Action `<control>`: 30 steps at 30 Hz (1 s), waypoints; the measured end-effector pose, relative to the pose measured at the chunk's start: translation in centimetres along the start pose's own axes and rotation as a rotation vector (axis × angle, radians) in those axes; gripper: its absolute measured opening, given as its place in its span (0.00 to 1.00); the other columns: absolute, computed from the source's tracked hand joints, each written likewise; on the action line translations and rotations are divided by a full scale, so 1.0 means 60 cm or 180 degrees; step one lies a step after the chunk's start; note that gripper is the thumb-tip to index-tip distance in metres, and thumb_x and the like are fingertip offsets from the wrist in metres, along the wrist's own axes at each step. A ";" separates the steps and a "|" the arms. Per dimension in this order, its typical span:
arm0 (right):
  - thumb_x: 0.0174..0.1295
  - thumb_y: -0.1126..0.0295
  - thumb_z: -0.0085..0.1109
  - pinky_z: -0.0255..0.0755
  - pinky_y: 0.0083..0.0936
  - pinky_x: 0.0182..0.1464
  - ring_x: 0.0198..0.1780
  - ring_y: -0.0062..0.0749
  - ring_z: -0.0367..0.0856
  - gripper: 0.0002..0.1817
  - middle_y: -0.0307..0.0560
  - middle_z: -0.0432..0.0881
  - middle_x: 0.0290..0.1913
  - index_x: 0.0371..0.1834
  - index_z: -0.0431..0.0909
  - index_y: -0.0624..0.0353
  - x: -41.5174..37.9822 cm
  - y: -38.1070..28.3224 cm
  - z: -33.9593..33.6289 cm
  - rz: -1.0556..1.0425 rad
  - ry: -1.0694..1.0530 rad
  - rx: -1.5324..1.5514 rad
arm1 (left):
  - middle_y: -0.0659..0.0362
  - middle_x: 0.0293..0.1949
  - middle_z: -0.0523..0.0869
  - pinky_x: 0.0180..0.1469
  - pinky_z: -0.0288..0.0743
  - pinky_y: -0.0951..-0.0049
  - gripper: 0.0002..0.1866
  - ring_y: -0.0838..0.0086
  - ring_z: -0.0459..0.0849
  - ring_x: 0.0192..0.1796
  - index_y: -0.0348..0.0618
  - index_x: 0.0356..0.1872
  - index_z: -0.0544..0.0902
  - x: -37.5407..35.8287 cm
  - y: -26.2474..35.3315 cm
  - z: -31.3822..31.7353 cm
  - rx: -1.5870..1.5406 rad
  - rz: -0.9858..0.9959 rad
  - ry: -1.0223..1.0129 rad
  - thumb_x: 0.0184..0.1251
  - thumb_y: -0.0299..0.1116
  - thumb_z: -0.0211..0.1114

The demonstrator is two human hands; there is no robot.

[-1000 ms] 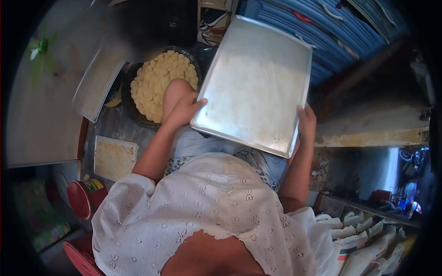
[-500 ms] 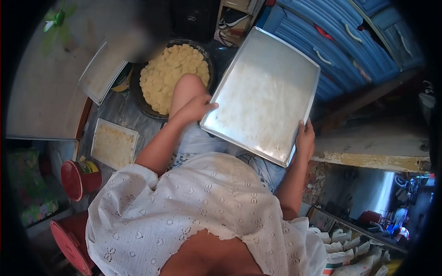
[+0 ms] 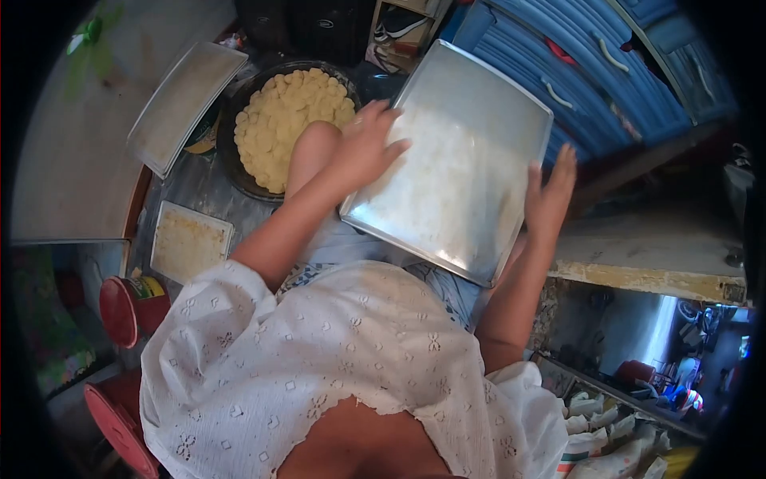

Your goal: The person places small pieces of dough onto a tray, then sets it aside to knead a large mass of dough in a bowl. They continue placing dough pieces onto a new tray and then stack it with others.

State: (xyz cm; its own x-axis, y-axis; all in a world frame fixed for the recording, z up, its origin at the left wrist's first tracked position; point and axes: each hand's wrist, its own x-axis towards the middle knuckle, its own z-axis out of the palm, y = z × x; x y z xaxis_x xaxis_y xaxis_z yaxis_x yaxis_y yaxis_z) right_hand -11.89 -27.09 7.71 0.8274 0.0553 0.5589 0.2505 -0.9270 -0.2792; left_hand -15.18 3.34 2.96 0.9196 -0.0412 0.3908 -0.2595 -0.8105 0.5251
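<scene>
I see a large rectangular silver metal baking tray [image 3: 459, 156] held tilted above the lap, its bare inner face turned up toward the camera, with a faint pale floury film across the middle. My left hand [image 3: 369, 144] lies flat on the tray's left edge, fingers [image 3: 391, 149] spread and extended over the metal rather than curled round it. My right hand [image 3: 550, 195] is at the tray's right edge, palm toward the rim, fingers [image 3: 565, 164] straight and fanned apart; I cannot tell whether the palm actually touches the rim.

Just left of the left forearm sits a round dark pan [image 3: 239, 172] filled with pale yellow dough pieces [image 3: 287, 120], packed closely in a single layer. Beside that pan, further left, a second rectangular metal tray [image 3: 183, 104] lies at a slant. Below it is a small square tray with a crumbly pale coating [image 3: 190, 242]. A red cylindrical tin [image 3: 128, 307] lies on its side near the lower left. Behind the big tray hangs blue corrugated sheeting [image 3: 590, 88].
</scene>
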 end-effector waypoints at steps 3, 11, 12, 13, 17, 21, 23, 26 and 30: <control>0.68 0.55 0.49 0.44 0.51 0.72 0.74 0.55 0.50 0.34 0.62 0.54 0.73 0.72 0.54 0.61 0.077 -0.088 -0.032 -0.0297 0.0646 0.0090 | 0.44 0.65 0.66 0.68 0.58 0.56 0.27 0.51 0.62 0.69 0.40 0.62 0.69 0.062 0.065 0.014 0.0076 0.0590 0.0462 0.64 0.41 0.62; 0.68 0.46 0.39 0.36 0.54 0.73 0.77 0.45 0.45 0.38 0.58 0.51 0.75 0.73 0.52 0.62 0.040 -0.038 0.236 0.0265 -0.1093 -0.0889 | 0.46 0.73 0.55 0.75 0.37 0.54 0.39 0.58 0.50 0.76 0.40 0.71 0.58 0.098 0.000 0.169 0.1007 0.0137 -0.0496 0.68 0.60 0.46; 0.68 0.46 0.39 0.36 0.54 0.73 0.77 0.45 0.45 0.38 0.58 0.51 0.75 0.73 0.52 0.62 0.057 -0.045 0.244 0.0176 -0.1064 -0.0840 | 0.46 0.73 0.55 0.75 0.37 0.54 0.39 0.58 0.50 0.76 0.40 0.71 0.58 0.112 -0.006 0.162 0.1058 0.0081 -0.0422 0.68 0.60 0.46; 0.68 0.45 0.37 0.35 0.54 0.73 0.77 0.44 0.44 0.38 0.56 0.51 0.75 0.73 0.51 0.62 0.050 -0.041 0.240 0.0238 -0.1130 -0.0808 | 0.46 0.73 0.55 0.75 0.36 0.54 0.39 0.58 0.50 0.76 0.39 0.71 0.58 0.104 -0.005 0.165 0.1014 0.0114 -0.0475 0.68 0.59 0.46; 0.67 0.45 0.38 0.33 0.54 0.73 0.77 0.45 0.42 0.39 0.57 0.50 0.75 0.73 0.50 0.63 0.048 -0.036 0.232 0.0368 -0.1265 -0.0699 | 0.43 0.73 0.54 0.75 0.36 0.55 0.38 0.56 0.49 0.76 0.39 0.70 0.58 0.104 -0.004 0.166 0.0850 0.0141 -0.0589 0.69 0.59 0.45; 0.66 0.49 0.47 0.35 0.51 0.73 0.76 0.56 0.42 0.40 0.68 0.49 0.73 0.72 0.50 0.68 0.075 -0.056 0.229 0.0730 -0.1141 0.0023 | 0.42 0.73 0.52 0.74 0.39 0.54 0.36 0.51 0.48 0.75 0.38 0.68 0.64 0.110 -0.043 0.116 -0.0050 0.0193 -0.0057 0.68 0.56 0.52; 0.64 0.51 0.51 0.37 0.49 0.73 0.76 0.57 0.43 0.41 0.69 0.50 0.73 0.72 0.51 0.68 0.100 -0.069 0.249 0.0324 -0.0889 0.0561 | 0.41 0.72 0.52 0.74 0.43 0.53 0.33 0.48 0.49 0.74 0.37 0.63 0.70 0.115 -0.087 0.066 -0.0446 0.0047 0.0588 0.65 0.52 0.57; 0.60 0.56 0.60 0.43 0.45 0.73 0.74 0.59 0.49 0.42 0.71 0.55 0.70 0.70 0.54 0.69 0.144 -0.162 0.262 -0.0507 -0.0451 0.1305 | 0.39 0.70 0.57 0.72 0.52 0.57 0.30 0.46 0.52 0.73 0.36 0.58 0.75 0.102 -0.211 0.010 -0.0925 -0.0798 0.1238 0.63 0.50 0.60; 0.57 0.54 0.63 0.47 0.42 0.72 0.73 0.58 0.52 0.39 0.69 0.56 0.70 0.69 0.61 0.61 0.196 -0.310 0.340 -0.1426 -0.0808 0.1451 | 0.39 0.67 0.62 0.68 0.60 0.62 0.29 0.51 0.63 0.69 0.40 0.59 0.75 0.042 -0.431 -0.024 -0.0864 -0.2203 0.0969 0.62 0.48 0.63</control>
State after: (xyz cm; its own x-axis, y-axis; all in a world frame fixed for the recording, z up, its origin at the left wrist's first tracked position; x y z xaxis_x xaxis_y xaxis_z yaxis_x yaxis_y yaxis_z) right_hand 3.41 -1.61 3.54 0.6728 0.5337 0.5123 0.7365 -0.5487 -0.3957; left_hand -6.59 25.05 -8.57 0.7874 0.6115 0.0779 0.2413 -0.4220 0.8739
